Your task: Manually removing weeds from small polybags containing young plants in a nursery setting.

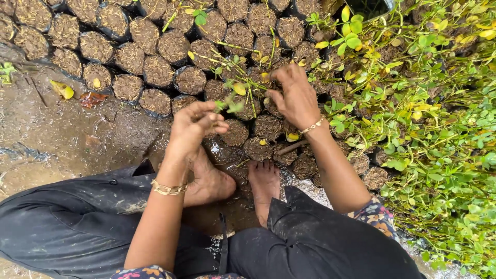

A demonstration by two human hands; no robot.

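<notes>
My left hand pinches a small green plant cutting between its fingertips, just above a soil-filled black nursery bag. My right hand reaches further out, fingers curled down onto thin green stems that lie over the soil bags. Both wrists wear gold bangles. My bare feet rest on wet ground just below the hands.
Rows of soil-filled black bags cover the upper left. Dense green and yellow leafy seedlings fill the right side. Wet muddy ground with a yellow leaf lies at left. My dark trousers fill the bottom.
</notes>
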